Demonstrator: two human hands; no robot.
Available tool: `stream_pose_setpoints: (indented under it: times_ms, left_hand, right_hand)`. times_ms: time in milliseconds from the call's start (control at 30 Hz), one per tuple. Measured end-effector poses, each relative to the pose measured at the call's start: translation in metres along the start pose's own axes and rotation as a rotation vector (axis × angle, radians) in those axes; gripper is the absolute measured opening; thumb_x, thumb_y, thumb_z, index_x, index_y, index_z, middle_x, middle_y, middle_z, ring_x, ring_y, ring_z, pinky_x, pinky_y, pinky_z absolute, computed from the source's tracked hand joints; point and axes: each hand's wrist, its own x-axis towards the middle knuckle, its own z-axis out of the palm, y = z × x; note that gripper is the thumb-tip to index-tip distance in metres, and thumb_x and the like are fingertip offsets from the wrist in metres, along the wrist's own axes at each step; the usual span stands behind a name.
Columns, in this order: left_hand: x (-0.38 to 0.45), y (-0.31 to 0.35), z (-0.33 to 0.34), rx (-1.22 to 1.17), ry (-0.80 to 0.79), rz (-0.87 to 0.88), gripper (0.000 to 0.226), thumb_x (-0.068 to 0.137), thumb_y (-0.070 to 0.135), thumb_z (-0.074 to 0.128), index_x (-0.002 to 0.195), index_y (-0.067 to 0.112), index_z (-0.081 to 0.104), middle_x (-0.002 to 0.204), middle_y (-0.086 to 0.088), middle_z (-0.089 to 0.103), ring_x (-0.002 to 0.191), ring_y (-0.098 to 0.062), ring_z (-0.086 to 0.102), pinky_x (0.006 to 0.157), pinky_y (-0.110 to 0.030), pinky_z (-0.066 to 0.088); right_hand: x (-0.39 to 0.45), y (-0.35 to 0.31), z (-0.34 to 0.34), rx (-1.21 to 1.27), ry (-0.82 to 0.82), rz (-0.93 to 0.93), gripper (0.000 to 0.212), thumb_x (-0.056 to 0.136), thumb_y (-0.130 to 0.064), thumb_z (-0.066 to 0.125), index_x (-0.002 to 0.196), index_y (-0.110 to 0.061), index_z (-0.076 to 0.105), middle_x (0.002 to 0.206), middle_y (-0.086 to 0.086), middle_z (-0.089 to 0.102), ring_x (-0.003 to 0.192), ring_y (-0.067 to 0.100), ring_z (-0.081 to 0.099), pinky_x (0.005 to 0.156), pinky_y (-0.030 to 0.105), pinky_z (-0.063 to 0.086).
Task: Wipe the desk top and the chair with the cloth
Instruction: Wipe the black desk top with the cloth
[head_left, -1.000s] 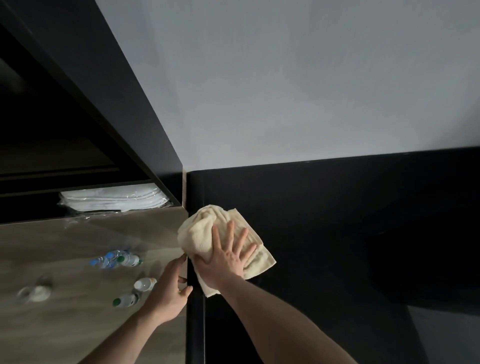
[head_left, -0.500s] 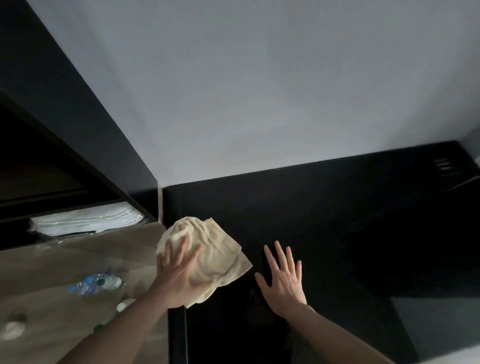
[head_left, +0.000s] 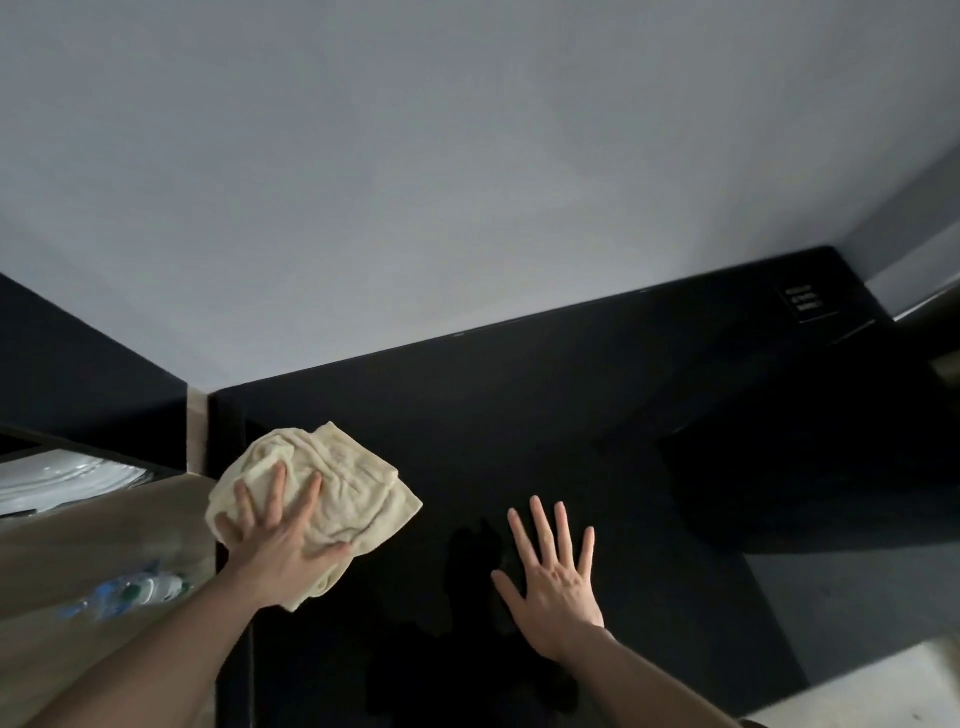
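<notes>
Now that the cloth (head_left: 317, 493) has been passed from the right hand (head_left: 553, 582) to the left hand (head_left: 275, 540), it is being pressed flat-fingered onto the desk top's (head_left: 519, 426) left corner, while the right hand is being rested, spread and empty, beside it.

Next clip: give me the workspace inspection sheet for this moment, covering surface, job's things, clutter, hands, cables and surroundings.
Surface: black desk top, glossy, dimly lit.
Job's things: cream cloth, crumpled, lying on the desk top near its left edge; chair not in view.
Clutter: small dark sign at the desk's far right corner; its text is unreadable.
Hands: left hand presses on the cloth with fingers spread; right hand open, fingers spread, over bare desk top.
Cables: nothing seen.
Surroundings: grey wall behind; wooden counter to the left with blurred water bottles; folded white linens on a shelf.
</notes>
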Motion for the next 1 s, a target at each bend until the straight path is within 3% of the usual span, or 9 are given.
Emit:
stream_pose_setpoints:
  times_ms: [167,233,300,400,467,567,733,833,1000]
  left_hand:
    - [0.006,0.044,-0.002,-0.015,-0.020,-0.057,0.112,0.072,0.101,0.028,0.157,0.050,-0.023,0.153,0.004,-0.056,0.145,-0.050,-0.039,0.118,-0.074,-0.007]
    - [0.007,0.060,-0.002,-0.035,-0.031,-0.065,0.110,0.073,0.100,0.026,0.157,0.049,-0.024,0.156,0.003,-0.053,0.145,-0.052,-0.039,0.118,-0.075,-0.007]
    - [0.005,0.074,-0.002,-0.048,-0.054,-0.066,0.109,0.074,0.100,0.023,0.158,0.049,-0.024,0.157,0.002,-0.051,0.145,-0.053,-0.038,0.118,-0.076,-0.007]
    - [0.004,0.092,-0.002,-0.044,-0.077,-0.043,0.107,0.075,0.099,0.019,0.156,0.048,-0.028,0.153,0.001,-0.056,0.143,-0.055,-0.040,0.117,-0.077,-0.008]
    - [0.006,0.101,-0.004,-0.036,-0.070,-0.012,0.105,0.078,0.097,0.020,0.156,0.047,-0.030,0.143,0.003,-0.064,0.142,-0.055,-0.042,0.115,-0.077,-0.010]
    - [0.008,0.108,-0.005,-0.033,-0.069,0.011,0.104,0.079,0.097,0.019,0.155,0.047,-0.031,0.132,0.006,-0.069,0.140,-0.055,-0.044,0.114,-0.077,-0.012]
    - [0.003,0.117,-0.006,-0.019,-0.073,0.024,0.105,0.077,0.097,0.017,0.157,0.045,-0.028,0.136,0.003,-0.066,0.141,-0.056,-0.042,0.115,-0.078,-0.009]
    - [0.002,0.131,-0.007,-0.007,-0.092,0.036,0.109,0.070,0.099,0.008,0.158,0.044,-0.028,0.143,0.000,-0.063,0.140,-0.057,-0.043,0.114,-0.078,-0.010]
    - [0.004,0.167,-0.005,-0.002,-0.081,0.085,0.104,0.081,0.095,0.018,0.158,0.042,-0.028,0.136,0.001,-0.068,0.137,-0.056,-0.047,0.114,-0.078,-0.012]
  right_hand:
    - [0.003,0.007,0.010,-0.017,-0.017,-0.037,0.081,0.105,-0.073,0.028,0.171,-0.031,0.008,0.179,0.004,-0.001,0.163,0.036,-0.009,0.123,0.067,-0.002]
    - [0.005,0.010,0.013,-0.023,0.003,-0.047,0.082,0.104,-0.072,0.032,0.171,-0.028,0.014,0.179,0.006,0.006,0.163,0.038,-0.001,0.122,0.067,0.003]
    - [0.005,0.012,0.008,-0.001,-0.015,-0.073,0.082,0.104,-0.072,0.030,0.171,-0.031,0.007,0.179,0.005,-0.002,0.163,0.036,-0.012,0.123,0.067,-0.004]
    - [0.003,0.013,-0.004,0.053,-0.046,-0.096,0.083,0.104,-0.070,0.025,0.166,-0.039,-0.020,0.169,-0.005,-0.040,0.151,0.026,-0.046,0.121,0.064,-0.024]
    - [0.003,0.011,-0.012,0.103,-0.073,-0.096,0.085,0.104,-0.066,0.030,0.164,-0.040,-0.025,0.163,-0.010,-0.049,0.146,0.023,-0.053,0.120,0.062,-0.029]
    - [0.003,0.015,-0.018,0.143,-0.067,-0.111,0.085,0.104,-0.060,0.037,0.166,-0.042,-0.018,0.165,-0.014,-0.044,0.148,0.019,-0.050,0.122,0.059,-0.028]
    - [-0.004,0.052,-0.026,0.096,0.057,-0.091,0.076,0.107,-0.056,0.036,0.170,-0.038,-0.004,0.171,-0.016,-0.030,0.158,0.011,-0.030,0.130,0.041,-0.015]
    - [-0.010,0.093,-0.034,0.106,0.108,0.075,0.076,0.107,-0.058,0.036,0.169,-0.039,-0.003,0.172,-0.013,-0.027,0.160,0.015,-0.027,0.130,0.042,-0.015]
    - [-0.017,0.168,-0.055,0.185,0.168,0.254,0.076,0.107,-0.053,0.046,0.170,-0.037,0.007,0.177,-0.009,-0.016,0.163,0.021,-0.019,0.132,0.047,-0.007]
